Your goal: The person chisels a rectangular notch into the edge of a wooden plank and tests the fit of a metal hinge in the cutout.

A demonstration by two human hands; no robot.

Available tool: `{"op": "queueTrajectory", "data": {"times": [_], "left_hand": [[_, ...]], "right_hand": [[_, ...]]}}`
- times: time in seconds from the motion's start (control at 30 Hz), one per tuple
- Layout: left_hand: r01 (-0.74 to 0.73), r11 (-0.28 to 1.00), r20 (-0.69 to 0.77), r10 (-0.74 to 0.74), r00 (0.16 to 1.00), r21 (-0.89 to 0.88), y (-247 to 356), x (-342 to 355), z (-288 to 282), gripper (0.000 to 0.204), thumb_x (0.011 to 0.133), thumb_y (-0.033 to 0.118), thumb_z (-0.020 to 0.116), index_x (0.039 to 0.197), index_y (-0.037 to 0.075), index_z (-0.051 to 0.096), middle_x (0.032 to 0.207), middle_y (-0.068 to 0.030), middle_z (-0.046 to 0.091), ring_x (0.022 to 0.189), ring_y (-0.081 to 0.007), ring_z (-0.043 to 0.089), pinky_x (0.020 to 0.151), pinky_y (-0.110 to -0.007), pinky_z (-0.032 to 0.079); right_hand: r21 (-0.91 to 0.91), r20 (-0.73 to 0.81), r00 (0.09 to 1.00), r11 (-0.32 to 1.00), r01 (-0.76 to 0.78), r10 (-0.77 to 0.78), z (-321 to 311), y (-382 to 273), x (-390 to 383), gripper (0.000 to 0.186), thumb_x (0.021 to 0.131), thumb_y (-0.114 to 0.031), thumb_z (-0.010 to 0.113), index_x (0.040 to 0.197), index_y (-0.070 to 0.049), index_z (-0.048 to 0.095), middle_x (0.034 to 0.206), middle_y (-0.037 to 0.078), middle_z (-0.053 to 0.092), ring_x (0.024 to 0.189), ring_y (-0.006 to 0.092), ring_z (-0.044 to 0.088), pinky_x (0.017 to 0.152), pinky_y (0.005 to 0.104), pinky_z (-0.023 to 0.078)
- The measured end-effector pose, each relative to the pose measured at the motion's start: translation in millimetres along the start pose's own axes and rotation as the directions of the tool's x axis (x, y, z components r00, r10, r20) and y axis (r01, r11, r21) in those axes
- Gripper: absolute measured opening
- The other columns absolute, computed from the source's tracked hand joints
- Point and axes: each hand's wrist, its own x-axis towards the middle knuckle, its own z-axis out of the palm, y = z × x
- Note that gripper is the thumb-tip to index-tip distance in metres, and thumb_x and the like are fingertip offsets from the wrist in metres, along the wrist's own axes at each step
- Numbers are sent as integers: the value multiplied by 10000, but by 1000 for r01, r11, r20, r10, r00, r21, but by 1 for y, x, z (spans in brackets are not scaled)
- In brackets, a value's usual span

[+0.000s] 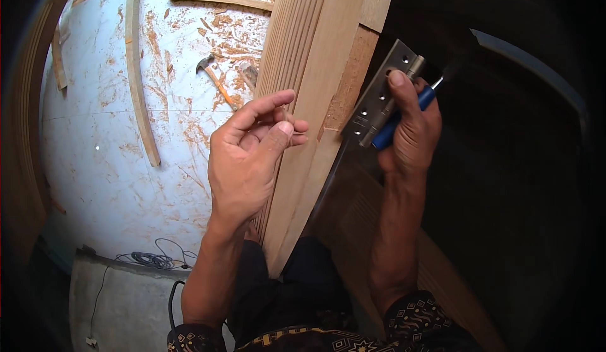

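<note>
In my right hand (413,109) is a metal butt hinge (382,93), folded flat, with screw holes along its leaf. My thumb presses on the leaf. Behind it the same hand grips a blue-handled tool (386,131), apparently a screwdriver, whose thin metal shaft shows past the fingers. The hinge is held beside the edge of a long wooden door or frame piece (312,156), near a rough, shallow recess (355,77) cut in that edge. My left hand (249,153) is raised over the wood's grooved side, thumb and fingers pinched together; anything small between them is unclear.
Left of the wood, a pale sheet (95,143) on the floor carries shavings, a claw hammer (218,82) with an orange handle and loose wood strips (136,68). A coiled dark cable (151,260) lies by a grey concrete step (132,301). The right side is dark.
</note>
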Motion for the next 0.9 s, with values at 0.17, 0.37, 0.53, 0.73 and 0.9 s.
{"op": "queueTrajectory", "data": {"times": [0.17, 0.37, 0.53, 0.73, 0.9], "left_hand": [[97, 994, -39, -99, 994, -59, 0, 5, -2, 303, 1009, 52, 699, 1285, -60, 651, 948, -53, 672, 857, -119, 681, 806, -262, 585], [98, 993, -22, -99, 995, -66, 1, 6, 7, 209, 1082, 213, 617, 1096, 5, 626, 877, -58, 620, 795, -158, 617, 686, -300, 506], [9, 998, -84, -4, 996, 69, -16, 7, 5, 240, 1118, 286, 547, 1045, 61, 583, 851, -26, 564, 716, -128, 569, 620, -264, 457], [-35, 964, -227, 97, 969, 262, -26, 8, -12, 249, 1146, 311, 488, 1064, 84, 549, 815, 11, 464, 625, -46, 399, 523, -184, 291], [36, 706, -422, 380, 823, 707, -67, -5, -28, 278, 1136, 225, 489, 1322, 22, 523, 976, -2, 550, 782, -60, 543, 638, -192, 430]], "right_hand": [[-36, -41, 996, 996, -86, 84, -38, 13, -10, 324, 851, -126, 885, 940, -69, 579, 870, 29, 665, 755, 91, 651, 701, 243, 544], [-202, -175, 971, 959, -200, 166, -114, 93, -2, 408, 819, -176, 912, 979, -84, 547, 852, -15, 589, 737, 88, 573, 667, 268, 484], [-376, -211, 953, 882, -283, 216, -181, 229, 14, 403, 802, -211, 908, 974, -73, 570, 894, 9, 607, 799, 131, 593, 715, 314, 494], [-828, -260, 963, 529, -185, -70, -252, 443, 68, 569, 839, -382, 850, 1177, 5, 607, 1110, 235, 696, 1055, 392, 689, 904, 485, 540], [-789, -289, 905, 458, -410, 312, -240, 504, 132, 670, 814, -392, 824, 1264, 46, 591, 1215, 247, 699, 1163, 401, 679, 974, 483, 541]]}}
